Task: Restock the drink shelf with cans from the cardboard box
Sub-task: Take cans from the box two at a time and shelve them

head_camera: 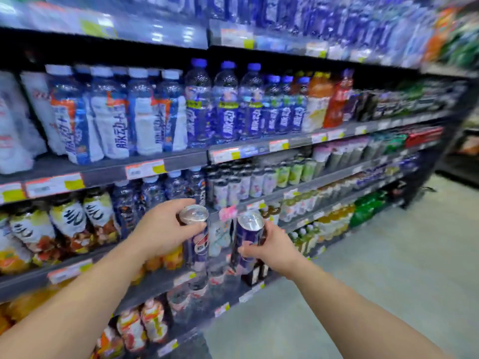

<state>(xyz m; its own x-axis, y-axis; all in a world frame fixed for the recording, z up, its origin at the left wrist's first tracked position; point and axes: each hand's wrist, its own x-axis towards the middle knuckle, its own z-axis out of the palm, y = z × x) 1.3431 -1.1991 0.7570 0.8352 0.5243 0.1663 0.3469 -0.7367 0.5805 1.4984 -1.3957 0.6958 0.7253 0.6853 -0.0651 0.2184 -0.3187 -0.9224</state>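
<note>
Carry-to-shelf step: one can in each hand, held up in front of the drink shelving.

The left hand (162, 230) grasps a tall slim blue aluminium can with a silver lid (195, 235), fingers wrapped around its upper body; the right hand (269, 246) grasps a second tall slim dark-blue aluminium can with a silver lid (247, 240) around its lower body. Both cans are upright, slightly tilted, apart from each other, and level with the grey metal shelf edge carrying price tags (256, 204). Above that edge stand rows of small bottles and cans; below it, more bottles. The cardboard box is not in view. Judged from this, placement is not yet done. The next move calls for locating the matching can row, which blur hides, then setting each can upright into a free slot without toppling neighbours.
</note>
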